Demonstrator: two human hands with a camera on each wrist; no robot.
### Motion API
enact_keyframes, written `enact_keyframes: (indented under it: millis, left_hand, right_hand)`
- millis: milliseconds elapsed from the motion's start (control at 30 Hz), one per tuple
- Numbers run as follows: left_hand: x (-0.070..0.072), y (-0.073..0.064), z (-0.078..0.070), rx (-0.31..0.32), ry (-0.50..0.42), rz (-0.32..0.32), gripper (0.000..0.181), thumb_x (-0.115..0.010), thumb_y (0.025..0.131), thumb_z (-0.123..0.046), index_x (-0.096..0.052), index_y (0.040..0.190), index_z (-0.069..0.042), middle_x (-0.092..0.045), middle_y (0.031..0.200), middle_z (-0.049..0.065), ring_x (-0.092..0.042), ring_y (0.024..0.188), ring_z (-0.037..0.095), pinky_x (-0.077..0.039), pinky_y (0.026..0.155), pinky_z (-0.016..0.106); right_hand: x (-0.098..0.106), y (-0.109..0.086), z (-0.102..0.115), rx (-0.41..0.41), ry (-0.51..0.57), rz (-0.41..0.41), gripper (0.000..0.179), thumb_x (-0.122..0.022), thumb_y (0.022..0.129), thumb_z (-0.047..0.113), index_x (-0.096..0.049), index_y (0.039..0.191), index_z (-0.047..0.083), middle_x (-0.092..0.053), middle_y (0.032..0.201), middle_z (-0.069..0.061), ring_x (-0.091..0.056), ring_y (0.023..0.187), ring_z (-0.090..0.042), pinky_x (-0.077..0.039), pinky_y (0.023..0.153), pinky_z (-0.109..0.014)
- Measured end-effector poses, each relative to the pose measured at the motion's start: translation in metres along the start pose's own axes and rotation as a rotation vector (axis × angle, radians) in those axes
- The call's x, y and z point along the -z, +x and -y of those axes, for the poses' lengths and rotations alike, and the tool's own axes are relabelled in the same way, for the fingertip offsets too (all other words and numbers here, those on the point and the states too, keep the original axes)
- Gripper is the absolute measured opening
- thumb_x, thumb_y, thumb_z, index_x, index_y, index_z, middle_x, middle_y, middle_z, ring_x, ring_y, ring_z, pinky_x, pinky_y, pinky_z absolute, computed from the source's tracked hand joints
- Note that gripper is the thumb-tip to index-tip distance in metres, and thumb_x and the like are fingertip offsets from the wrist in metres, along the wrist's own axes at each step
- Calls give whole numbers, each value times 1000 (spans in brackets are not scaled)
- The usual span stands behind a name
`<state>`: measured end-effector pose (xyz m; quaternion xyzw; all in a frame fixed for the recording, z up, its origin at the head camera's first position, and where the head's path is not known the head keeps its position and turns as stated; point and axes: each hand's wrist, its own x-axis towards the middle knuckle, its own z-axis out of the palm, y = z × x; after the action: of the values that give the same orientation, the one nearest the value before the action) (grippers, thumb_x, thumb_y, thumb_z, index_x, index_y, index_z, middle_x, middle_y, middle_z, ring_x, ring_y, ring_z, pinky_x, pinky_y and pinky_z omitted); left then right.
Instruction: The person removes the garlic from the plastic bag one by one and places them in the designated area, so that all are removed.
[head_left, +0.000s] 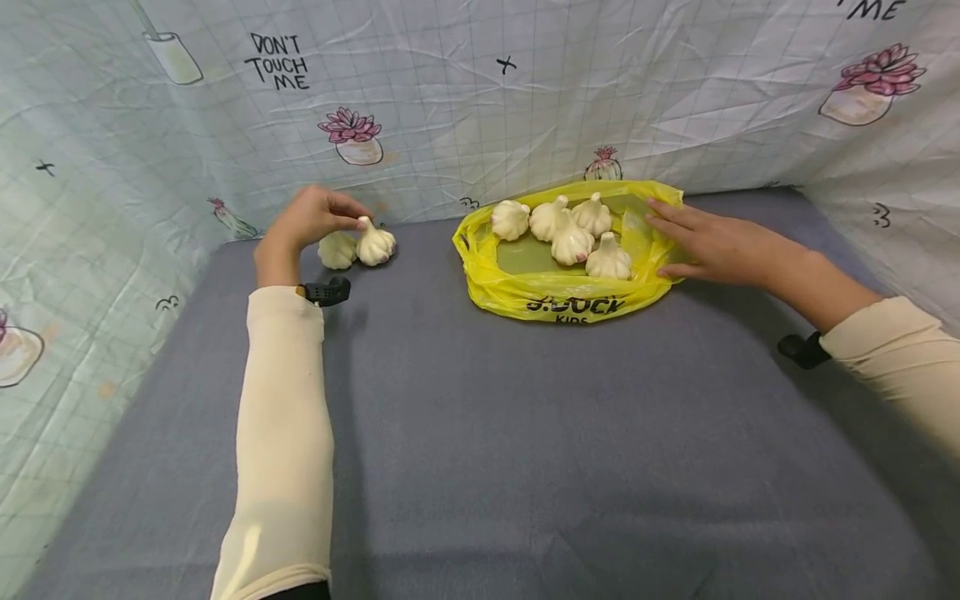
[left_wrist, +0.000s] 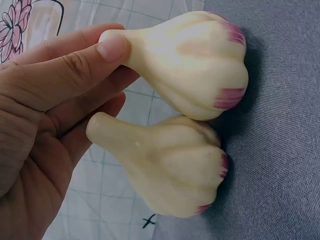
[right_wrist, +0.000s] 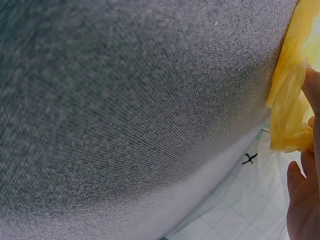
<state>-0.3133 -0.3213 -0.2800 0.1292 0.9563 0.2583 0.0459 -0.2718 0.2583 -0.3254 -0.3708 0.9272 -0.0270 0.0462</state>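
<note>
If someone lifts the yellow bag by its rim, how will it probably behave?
The yellow bag would probably sag and fold, since its plastic looks thin and wrinkled. The garlic bulbs lying loose inside may roll together. Raised only at the right hand, it could spill, as its mouth is wide open.

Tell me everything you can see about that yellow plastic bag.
The yellow plastic bag looks thin and crinkled. Its mouth lies open upward, showing five garlic bulbs inside. Black lettering crosses its near side, with "KIDS" on the lower line. It sits on the gray cloth near the patterned backdrop; the right hand touches its right side.
</note>
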Motion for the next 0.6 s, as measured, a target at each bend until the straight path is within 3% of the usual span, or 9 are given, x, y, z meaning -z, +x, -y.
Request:
enact_keyframes:
  millis: [433,600]
  left_hand:
    - [0,-4,7,-20,39,-31,31,-68,100,-24,-74,122,-3,-71,122,18,-64,116,35,-48,102,52]
    - [1,-5,4,-26,95,-20,33,-68,100,-23,-72,126,-4,-70,125,18,-62,120,36,-47,103,54]
  right_hand:
    - [1,-1,-1,-17,17,9,83,-64,101,40,-22,161,0,-7,169,-19,-17,152,-45,-29,113,-65]
    - [1,-1,0,-22,22,13,83,-63,102,40,-21,161,0,-6,170,-19,-16,152,-45,-28,113,-65]
